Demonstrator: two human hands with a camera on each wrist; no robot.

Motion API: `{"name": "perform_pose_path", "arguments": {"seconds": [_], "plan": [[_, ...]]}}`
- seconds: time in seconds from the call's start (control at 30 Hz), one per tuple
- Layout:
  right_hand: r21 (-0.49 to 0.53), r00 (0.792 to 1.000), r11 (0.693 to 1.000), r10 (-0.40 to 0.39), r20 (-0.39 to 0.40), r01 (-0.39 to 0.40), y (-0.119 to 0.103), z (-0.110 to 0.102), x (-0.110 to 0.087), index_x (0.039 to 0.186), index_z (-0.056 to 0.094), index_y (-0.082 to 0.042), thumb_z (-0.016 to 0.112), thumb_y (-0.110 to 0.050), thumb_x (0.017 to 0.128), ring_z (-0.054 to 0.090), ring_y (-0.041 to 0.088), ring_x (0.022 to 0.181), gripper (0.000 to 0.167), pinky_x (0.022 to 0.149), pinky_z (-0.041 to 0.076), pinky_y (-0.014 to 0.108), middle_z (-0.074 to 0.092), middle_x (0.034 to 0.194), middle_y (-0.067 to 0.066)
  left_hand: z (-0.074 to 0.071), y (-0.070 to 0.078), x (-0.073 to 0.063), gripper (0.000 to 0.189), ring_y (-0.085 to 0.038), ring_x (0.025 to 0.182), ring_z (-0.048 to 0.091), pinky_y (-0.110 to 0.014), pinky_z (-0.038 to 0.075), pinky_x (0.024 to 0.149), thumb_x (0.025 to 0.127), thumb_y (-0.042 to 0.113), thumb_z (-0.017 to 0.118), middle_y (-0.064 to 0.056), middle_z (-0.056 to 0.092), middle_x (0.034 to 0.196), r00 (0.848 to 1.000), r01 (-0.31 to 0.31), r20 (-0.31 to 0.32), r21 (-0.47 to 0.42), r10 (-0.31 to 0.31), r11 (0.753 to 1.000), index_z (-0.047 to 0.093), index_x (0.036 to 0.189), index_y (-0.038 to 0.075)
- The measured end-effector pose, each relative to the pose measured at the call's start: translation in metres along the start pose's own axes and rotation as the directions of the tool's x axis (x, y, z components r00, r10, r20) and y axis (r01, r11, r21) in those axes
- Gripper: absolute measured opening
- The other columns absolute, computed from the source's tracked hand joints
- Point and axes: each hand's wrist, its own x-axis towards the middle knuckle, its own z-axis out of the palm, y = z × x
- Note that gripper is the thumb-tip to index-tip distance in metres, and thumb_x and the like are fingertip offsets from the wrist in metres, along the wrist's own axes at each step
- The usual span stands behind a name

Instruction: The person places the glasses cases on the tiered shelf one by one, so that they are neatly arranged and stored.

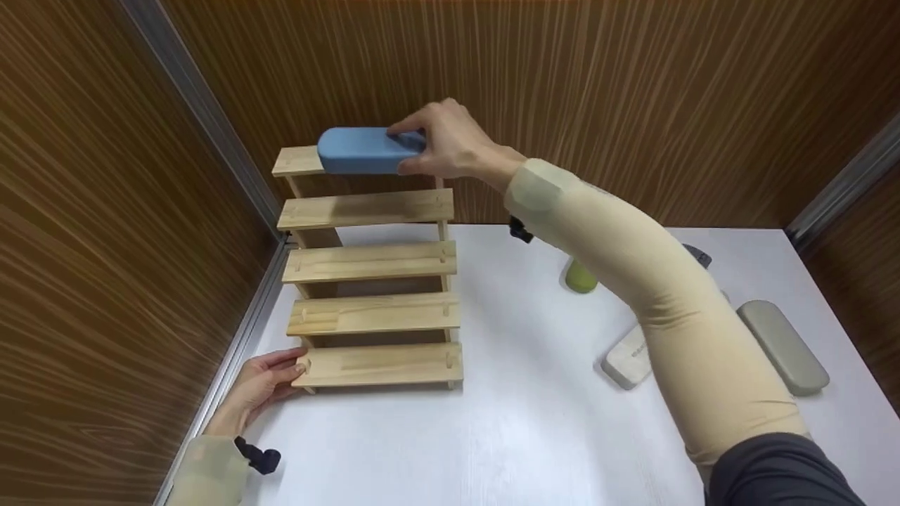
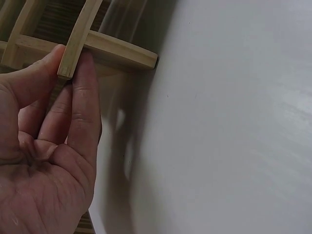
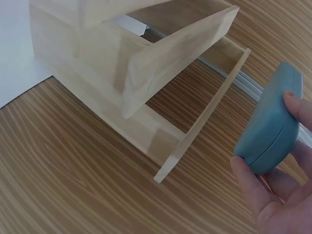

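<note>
A tiered wooden rack (image 1: 373, 261) with several shelf boards stands at the left of the table. My right hand (image 1: 453, 144) grips a blue glasses case (image 1: 362, 149) by its right end, at the height of the top shelf. In the right wrist view, a gap shows between the glasses case (image 3: 273, 122) and the top board (image 3: 207, 117). My left hand (image 1: 264, 386) pinches the left end of the lowest board (image 1: 383, 365). The left wrist view has thumb and fingers on either side of that board's end (image 2: 73, 58).
Right of the rack lie a white case (image 1: 627, 358), a grey case (image 1: 786, 346), a green object (image 1: 581, 277) and a dark object (image 1: 698, 254), some partly hidden behind my right arm. Wood-patterned walls (image 1: 633, 91) enclose the white table (image 1: 520, 422).
</note>
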Motion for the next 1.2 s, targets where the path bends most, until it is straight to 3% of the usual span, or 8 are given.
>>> {"name": "perform_pose_path", "arguments": {"seconds": [0.2, 0.53, 0.9, 1.2], "plan": [[-0.024, 0.998, 0.999, 0.039, 0.04, -0.038, -0.018, 0.015, 0.028, 0.154, 0.07, -0.02, 0.087, -0.031, 0.097, 0.069, 0.018, 0.14, 0.06, 0.12, 0.058, 0.03, 0.072, 0.157, 0.001, 0.003, -0.003, -0.004, 0.053, -0.014, 0.103, 0.082, -0.031, 0.072, 0.094, 0.104, 0.0, 0.076, 0.002, 0.084, 0.119, 1.0, -0.003, -0.005, -0.007, 0.003, 1.0, 0.061, 0.155, -0.005], [-0.001, 0.991, 0.994, 0.113, 0.067, -0.113, -0.03, 0.039, 0.058, 0.155, 0.07, -0.022, 0.082, -0.027, 0.098, 0.059, 0.014, 0.143, 0.058, 0.125, 0.052, 0.032, 0.065, 0.163, -0.003, 0.008, -0.005, -0.014, 0.048, -0.012, 0.103, 0.082, -0.03, 0.072, 0.093, 0.105, 0.0, 0.074, 0.002, 0.084, 0.117, 1.0, -0.003, 0.03, -0.021, 0.004, 1.0, 0.065, 0.152, -0.004], [0.014, 0.979, 0.985, 0.172, 0.106, -0.174, -0.04, 0.056, 0.072, 0.16, 0.065, -0.025, 0.08, -0.027, 0.103, 0.059, 0.012, 0.148, 0.059, 0.127, 0.051, 0.029, 0.061, 0.169, -0.005, 0.01, -0.005, -0.023, 0.052, -0.009, 0.104, 0.081, -0.027, 0.071, 0.091, 0.106, 0.003, 0.075, 0.005, 0.084, 0.118, 1.0, -0.005, 0.027, 0.021, 0.004, 1.0, 0.061, 0.155, -0.007], [0.017, 0.971, 0.978, 0.204, 0.122, -0.208, -0.044, 0.064, 0.072, 0.166, 0.057, -0.027, 0.073, -0.027, 0.11, 0.057, 0.012, 0.153, 0.059, 0.131, 0.049, 0.03, 0.055, 0.173, -0.005, 0.011, -0.005, -0.024, 0.052, -0.012, 0.103, 0.082, -0.03, 0.072, 0.093, 0.106, 0.0, 0.074, 0.003, 0.084, 0.117, 0.998, -0.001, 0.057, -0.015, 0.002, 1.0, 0.06, 0.155, -0.008]]}}
